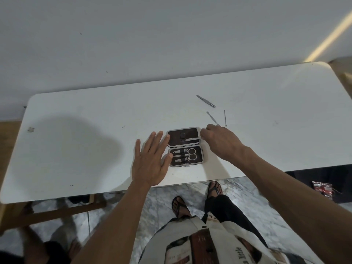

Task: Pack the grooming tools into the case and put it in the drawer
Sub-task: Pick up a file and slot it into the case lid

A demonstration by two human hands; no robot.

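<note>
Honestly, I've got right-hand fingers (202,134) pinching a thin, slippery steel file (192,139) over the open case (184,147) near the surface's front edge, left hand (150,161) spread flat.

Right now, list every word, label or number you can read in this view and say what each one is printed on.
"little": sideways on the printed cloth at the bottom of the view, beside the person's legs.
Other print on that cloth: blurred, not readable.
Red packet on the floor at right: has markings, too small to read.
Open case, the tools in it and the loose tools on the table: no readable text.
</note>
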